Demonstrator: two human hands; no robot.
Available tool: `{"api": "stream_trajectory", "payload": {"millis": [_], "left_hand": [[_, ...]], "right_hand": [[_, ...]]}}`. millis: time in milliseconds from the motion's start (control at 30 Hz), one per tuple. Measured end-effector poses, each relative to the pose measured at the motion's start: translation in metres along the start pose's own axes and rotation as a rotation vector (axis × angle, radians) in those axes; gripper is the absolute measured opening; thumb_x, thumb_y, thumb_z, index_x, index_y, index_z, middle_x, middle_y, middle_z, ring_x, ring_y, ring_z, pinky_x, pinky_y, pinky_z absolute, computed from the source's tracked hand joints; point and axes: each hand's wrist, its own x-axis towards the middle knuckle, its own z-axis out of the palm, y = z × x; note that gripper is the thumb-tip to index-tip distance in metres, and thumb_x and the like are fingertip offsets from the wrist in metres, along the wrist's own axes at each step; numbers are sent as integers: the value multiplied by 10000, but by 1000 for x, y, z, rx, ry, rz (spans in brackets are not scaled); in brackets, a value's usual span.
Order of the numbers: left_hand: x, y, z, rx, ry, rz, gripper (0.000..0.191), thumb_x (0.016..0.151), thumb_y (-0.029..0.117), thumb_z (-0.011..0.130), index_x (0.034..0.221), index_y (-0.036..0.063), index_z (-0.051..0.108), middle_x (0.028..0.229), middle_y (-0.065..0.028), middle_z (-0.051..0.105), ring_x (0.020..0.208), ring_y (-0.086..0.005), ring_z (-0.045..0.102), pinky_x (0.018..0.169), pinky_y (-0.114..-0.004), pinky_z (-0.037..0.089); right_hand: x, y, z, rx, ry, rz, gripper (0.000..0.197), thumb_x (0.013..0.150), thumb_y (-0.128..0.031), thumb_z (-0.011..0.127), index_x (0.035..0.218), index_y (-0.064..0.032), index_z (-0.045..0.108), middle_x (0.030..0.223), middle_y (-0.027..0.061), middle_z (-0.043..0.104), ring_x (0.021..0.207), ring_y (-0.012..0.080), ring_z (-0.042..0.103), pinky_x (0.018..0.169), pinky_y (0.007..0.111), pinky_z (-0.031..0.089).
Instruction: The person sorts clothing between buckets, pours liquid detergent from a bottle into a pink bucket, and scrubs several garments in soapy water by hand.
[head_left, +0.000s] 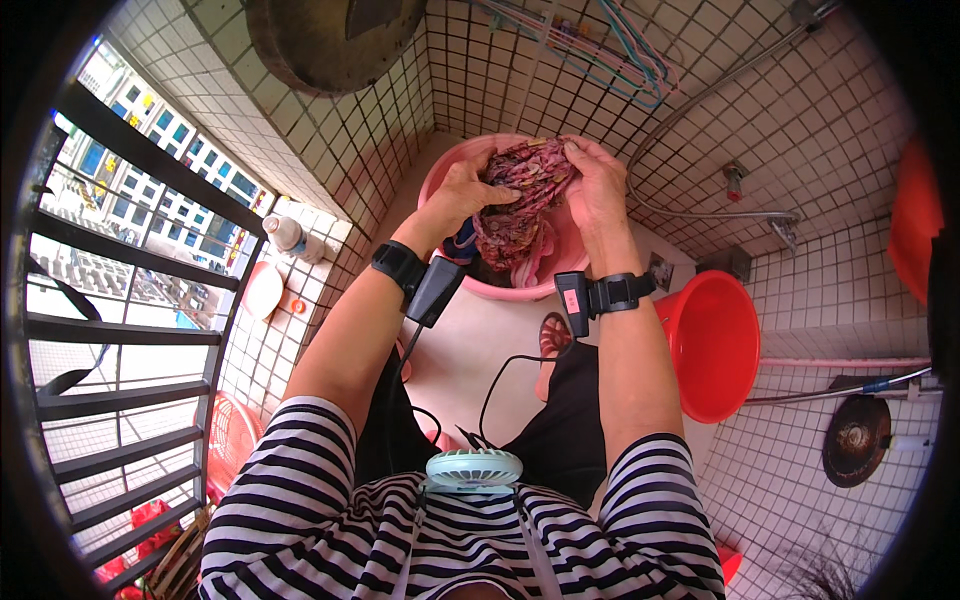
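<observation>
Both my hands hold a bunched, wrinkled garment of dark pink patterned cloth (529, 169) over a round pink plastic basin (499, 291). My left hand (469, 184) grips its left side, thumb lying across the front of the cloth. At the upper right edge, my right hand (596, 176) pinches the fabric between thumb and fingers. The lower part of the garment hangs down into the basin. Beneath it lie a light pink striped cloth (534, 262) and a dark blue cloth (461, 244), partly hidden. Each wrist wears a black strapped device with a cable.
A red bucket (716, 345) stands right of the basin. Above it, a shower hose (637, 161) hangs on the tiled wall near a tap (733, 180). Left are a tiled ledge with a plastic bottle (289, 236), and a barred window (127, 337). Clothes hangers (600, 56) hang at the top.
</observation>
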Motion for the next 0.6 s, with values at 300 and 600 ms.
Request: {"api": "stream_trajectory", "payload": {"millis": [300,600], "left_hand": [[-7,35,5,-317,30,-435,395,755,-4,602,1135,-80,525,1053,-132,599,985,-216,558,928,-306,407],[-9,55,-4,-450,144,-301,168,856,72,474,966,-26,554,989,-93,606,931,-180,570,882,-271,442]], "right_hand": [[11,0,-18,-66,108,-85,147,826,-6,550,960,46,584,895,107,619,822,184,588,765,278,477],[6,-2,-23,-338,256,-85,180,696,49,604,875,63,626,795,81,611,696,182,575,662,271,469]]}}
